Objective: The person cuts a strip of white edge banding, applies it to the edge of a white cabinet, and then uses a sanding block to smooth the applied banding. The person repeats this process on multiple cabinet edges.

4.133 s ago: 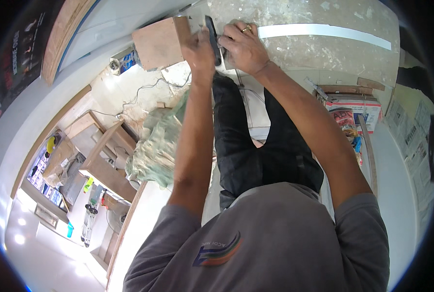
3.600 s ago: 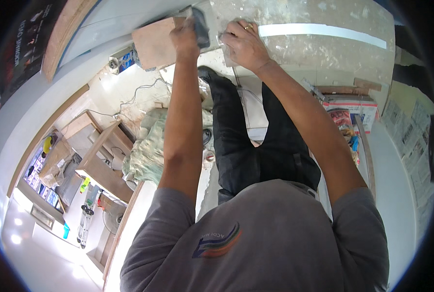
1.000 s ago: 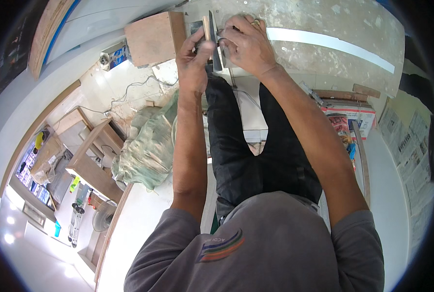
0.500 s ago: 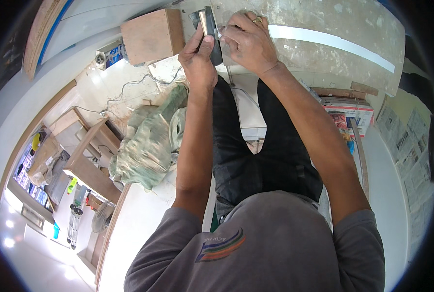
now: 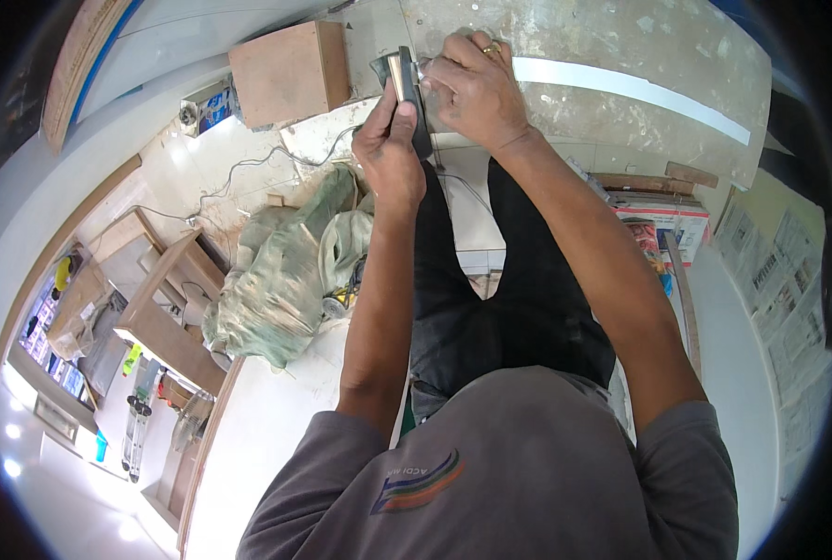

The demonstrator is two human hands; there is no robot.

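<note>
My left hand [image 5: 393, 154] is closed around a dark flat block with a pale wooden strip [image 5: 416, 117], held upright with the thumb across its near face. It looks like a sanding block with a dark sheet folded about it. Close to the block's right side, my right hand [image 5: 481, 93] has its fingers bent in a pinch. A small pale bit shows at the fingertips, too small to name. Just right of that hand, a long white strip [image 5: 635, 89] lies on a stained grey board [image 5: 603, 33].
A plywood box [image 5: 285, 75] and a metal can [image 5: 206, 107] stand at the far left. A grey cable [image 5: 239, 163] runs over the floor. Greenish cloth [image 5: 276, 280] is heaped beside my left arm. Wood offcuts [image 5: 645, 182] lie at the right.
My left hand and the block have come nearer to me. My right hand has dropped slightly and stays beside the block, fingers still pinched.
</note>
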